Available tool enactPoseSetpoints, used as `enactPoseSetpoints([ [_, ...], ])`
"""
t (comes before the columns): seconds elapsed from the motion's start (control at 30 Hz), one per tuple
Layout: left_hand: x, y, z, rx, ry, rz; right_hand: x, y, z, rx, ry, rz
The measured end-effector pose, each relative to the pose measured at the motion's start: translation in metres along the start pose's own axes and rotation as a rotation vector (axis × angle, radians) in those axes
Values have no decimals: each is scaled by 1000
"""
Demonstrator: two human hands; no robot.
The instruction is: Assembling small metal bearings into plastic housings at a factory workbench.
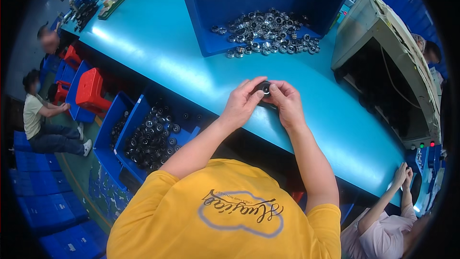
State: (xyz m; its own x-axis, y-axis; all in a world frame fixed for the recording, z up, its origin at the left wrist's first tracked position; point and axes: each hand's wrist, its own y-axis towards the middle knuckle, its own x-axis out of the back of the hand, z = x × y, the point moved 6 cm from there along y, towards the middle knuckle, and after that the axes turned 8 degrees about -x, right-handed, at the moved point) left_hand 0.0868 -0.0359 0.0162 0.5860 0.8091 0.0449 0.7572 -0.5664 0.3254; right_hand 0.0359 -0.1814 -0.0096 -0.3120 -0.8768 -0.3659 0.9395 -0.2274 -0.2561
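Between my two hands, above the near edge of the blue-green table (158,33), is a small black round part (263,86) with a pale ring at its centre. My left hand (241,104) grips it from the left, with thumb and forefinger closed on it. On the other side my right hand (288,103) pinches the same part, its thumb against the face. The curled fingers partly cover the part. Beyond my hands, a tipped blue bin (197,24) opens toward me, with several clear-and-black round parts (268,29) spilling out onto the table.
At my left, a lower blue bin (125,146) holds black round parts (151,134). Red stools (91,88) stand beyond it. A pale machine housing (357,29) occupies the table's right side. A green hand press (114,4) stands far left. Co-workers sit at left and lower right.
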Motion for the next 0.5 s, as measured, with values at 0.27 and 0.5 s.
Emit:
enactPoseSetpoints([
  [0.27,-4,0,0,4,-5,26,-9,-4,9,127,-176,-46],
  [0.5,-3,-5,4,-10,6,77,2,2,-3,-6,-22,75],
])
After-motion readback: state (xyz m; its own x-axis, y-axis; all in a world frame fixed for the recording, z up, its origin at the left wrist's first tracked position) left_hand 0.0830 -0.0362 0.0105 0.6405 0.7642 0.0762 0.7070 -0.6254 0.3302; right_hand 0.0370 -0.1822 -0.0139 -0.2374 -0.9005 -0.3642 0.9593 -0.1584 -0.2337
